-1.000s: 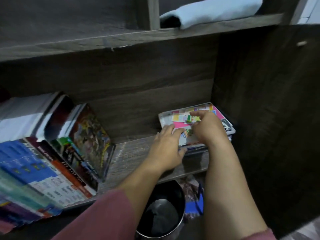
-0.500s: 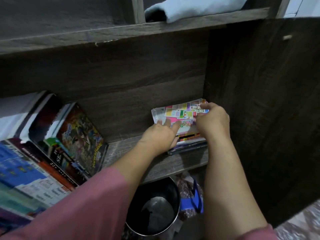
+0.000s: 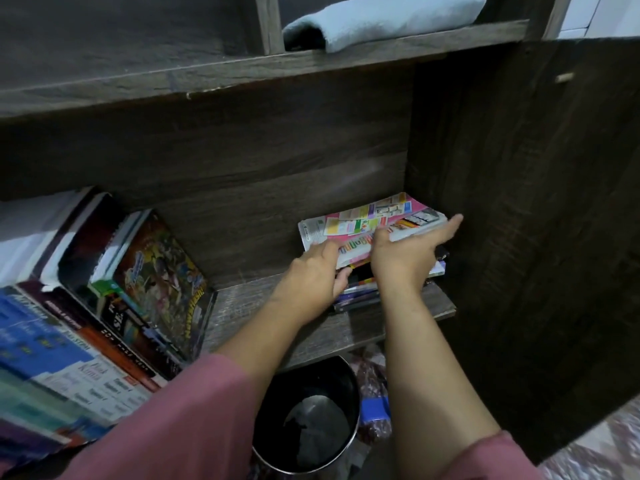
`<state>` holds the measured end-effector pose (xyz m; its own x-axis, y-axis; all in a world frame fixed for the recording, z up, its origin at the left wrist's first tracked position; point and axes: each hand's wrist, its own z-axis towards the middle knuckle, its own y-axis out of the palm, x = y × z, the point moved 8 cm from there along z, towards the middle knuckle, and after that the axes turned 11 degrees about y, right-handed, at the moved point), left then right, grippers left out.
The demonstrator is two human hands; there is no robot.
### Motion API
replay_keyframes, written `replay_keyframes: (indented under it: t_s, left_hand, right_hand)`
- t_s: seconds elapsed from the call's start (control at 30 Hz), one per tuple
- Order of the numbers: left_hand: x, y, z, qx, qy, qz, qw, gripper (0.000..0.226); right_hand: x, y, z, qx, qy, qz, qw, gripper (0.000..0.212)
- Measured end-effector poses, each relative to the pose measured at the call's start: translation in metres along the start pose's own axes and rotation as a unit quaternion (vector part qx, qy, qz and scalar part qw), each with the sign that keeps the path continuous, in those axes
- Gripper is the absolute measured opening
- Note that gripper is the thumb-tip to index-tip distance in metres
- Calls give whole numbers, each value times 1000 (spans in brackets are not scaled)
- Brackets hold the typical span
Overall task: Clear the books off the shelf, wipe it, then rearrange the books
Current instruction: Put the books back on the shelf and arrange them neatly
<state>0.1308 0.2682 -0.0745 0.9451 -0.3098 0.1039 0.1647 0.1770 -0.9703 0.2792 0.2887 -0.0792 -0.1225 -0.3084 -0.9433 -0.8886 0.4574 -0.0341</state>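
Note:
A low stack of thin books lies at the right end of the dark wooden shelf. Its top booklets, pink with coloured patches, are raised and tilted off the rest. My left hand grips their left edge, fingers on the cover and thumb beneath. My right hand holds their right side, thumb on top and fingers stretched out underneath toward the side wall. Several larger books lean at the shelf's left end.
A folded light-blue cloth lies on the shelf above. The cabinet's dark side panel stands close to the right of the stack. A shiny metal bin and a bag with a blue patch sit below the shelf.
The top booklets went from lying flat to lifted and tilted. My right hand moved from on top of them to under their right edge; my left hand took hold of the left edge.

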Motion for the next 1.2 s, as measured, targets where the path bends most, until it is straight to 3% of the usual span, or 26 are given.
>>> replay_keyframes:
  t_s: [0.07, 0.17, 0.3, 0.43, 0.57, 0.67, 0.8, 0.9, 1.1, 1.2]
  left_hand:
    - [3, 10, -8, -61, -10, -50, 997, 66]
    - [0, -1, -24, -115, -44, 17, 992, 73]
    - [-34, -66, -53, -50, -153, 52, 986, 69]
    - [-77, -144, -93, 22, -237, 145, 960, 59]
    - [-135, -192, -136, 55, -292, 150, 943, 52]
    - [-163, -201, -163, 62, -293, 95, 949, 47]
    - [-165, -199, -173, 74, -276, 41, 957, 56]
    - [-169, -199, -172, 85, -286, 23, 954, 45]
    - [-179, -203, -178, 125, -289, -43, 948, 40]
    - [-184, -203, -184, 118, -284, -76, 949, 38]
  right_hand:
    - [14, 1, 4, 7, 95, 60, 994, 103]
    - [25, 12, 6, -1, 142, 61, 988, 66]
    - [9, 37, -11, -58, 64, 73, 994, 52]
    - [-18, 61, -49, -100, -95, -19, 990, 35]
    - [-26, 81, -101, -128, -222, -133, 957, 35]
    - [-15, 98, -128, -152, -260, -166, 939, 36]
    - [6, 120, -160, -185, -310, -190, 913, 33]
    - [25, 137, -181, -211, -343, -196, 894, 26]
    - [69, 171, -214, -312, -362, -253, 841, 29]
    - [79, 189, -201, -434, -270, -274, 815, 62]
